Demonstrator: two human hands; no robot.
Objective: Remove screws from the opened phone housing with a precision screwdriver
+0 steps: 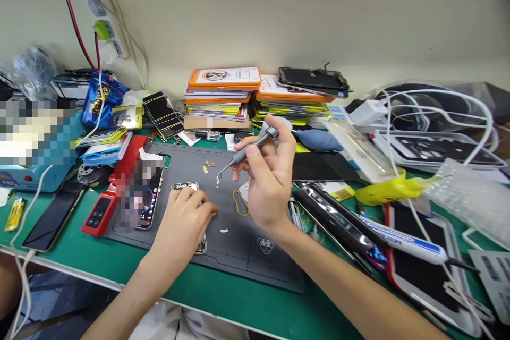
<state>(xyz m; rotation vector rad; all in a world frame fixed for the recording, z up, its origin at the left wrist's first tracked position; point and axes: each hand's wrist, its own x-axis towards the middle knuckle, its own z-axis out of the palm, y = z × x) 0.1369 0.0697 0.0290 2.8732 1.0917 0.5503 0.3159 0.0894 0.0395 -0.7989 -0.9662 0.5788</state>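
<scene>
My left hand [184,218] lies over an opened phone [186,186], its bent fingers closed on the phone's body and hiding most of the inside. Only the phone's top end and its lower right edge show. Raised above the mat, my right hand [271,175] grips a grey precision screwdriver [240,156], whose thin tip points down and left. Small metal parts [219,178] lie on the dark grey work mat [255,255] below the tip. A small pale piece [223,230] rests right of the opened phone, and a yellow rubber band [240,203] lies near my right hand.
Left of the opened phone stands a phone with a lit screen [149,207], beside a red device [98,215]. Stacked orange boxes [223,85] line the wall. On the right are a blue air blower [319,139], a black handheld tool [334,218] and loose white cables [438,98].
</scene>
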